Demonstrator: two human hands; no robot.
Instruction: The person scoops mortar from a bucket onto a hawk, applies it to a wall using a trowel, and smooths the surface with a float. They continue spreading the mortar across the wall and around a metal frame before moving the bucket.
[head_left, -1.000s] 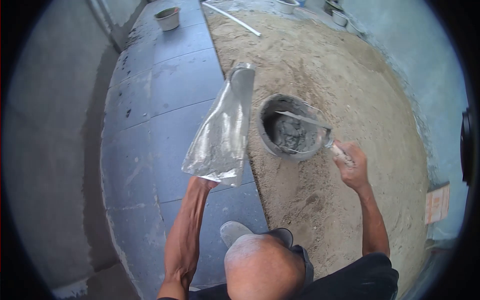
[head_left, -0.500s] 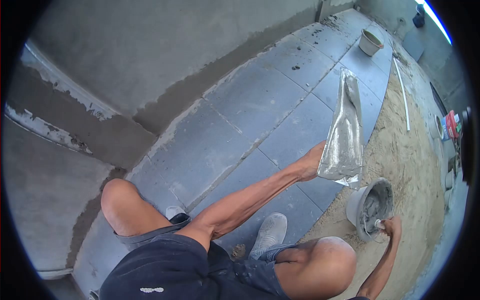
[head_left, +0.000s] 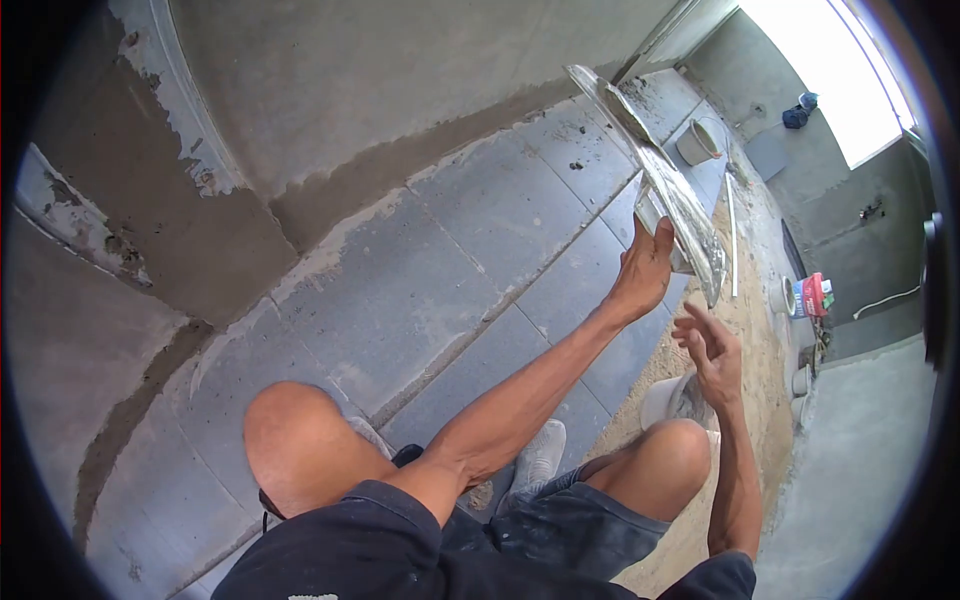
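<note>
My left hand (head_left: 643,272) is closed around the handle under a long metal plastering trowel (head_left: 668,187), held up over the tiles. Wet grey mortar coats the trowel's blade, which is tilted and seen nearly edge-on. Just below the blade's near end is my right hand (head_left: 714,355), raised with its fingers apart and slightly curled; I see nothing in it. Under that hand, partly hidden by my knee, stands a mortar bucket (head_left: 660,402) with grey mix inside.
Large grey floor tiles (head_left: 400,270) run along the plastered wall (head_left: 400,90). Farther off stand another bucket (head_left: 698,143) and a red and blue bag (head_left: 810,296). A white strip (head_left: 732,235) lies on the sand (head_left: 755,400) to the right. A bright window (head_left: 830,70) is at upper right.
My right hand has left the bucket and the white-handled thing it gripped there, rising to the trowel's near end. My left hand has tipped the trowel nearly edge-on. The view has shifted, showing the window.
</note>
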